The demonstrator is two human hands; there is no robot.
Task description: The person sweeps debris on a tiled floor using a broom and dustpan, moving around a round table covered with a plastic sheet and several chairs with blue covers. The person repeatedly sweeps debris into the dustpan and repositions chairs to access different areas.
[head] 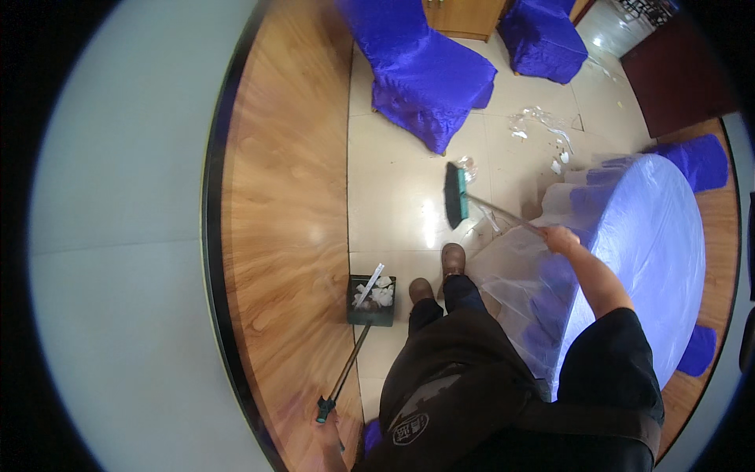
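Note:
My right hand (560, 239) grips the handle of a broom (463, 197) with a teal head and dark bristles. The broom head is at the tiled floor ahead of my feet, beside a crumpled piece of clear plastic (469, 168). Lower left, my left hand (330, 428) is around the long pole of a dark green dustpan (377, 320). Crumpled white tissues (382, 295) and a white strip (370, 285) lie in the dustpan, which sits against the wood-panelled wall.
To my right stands a round table (649, 236) under a plastic sheet that hangs to the floor. Purple-covered chairs (424, 76) stand ahead. Plastic wrap and white scraps (540, 121) litter the tiles. The wood panelling (289, 206) runs along my left.

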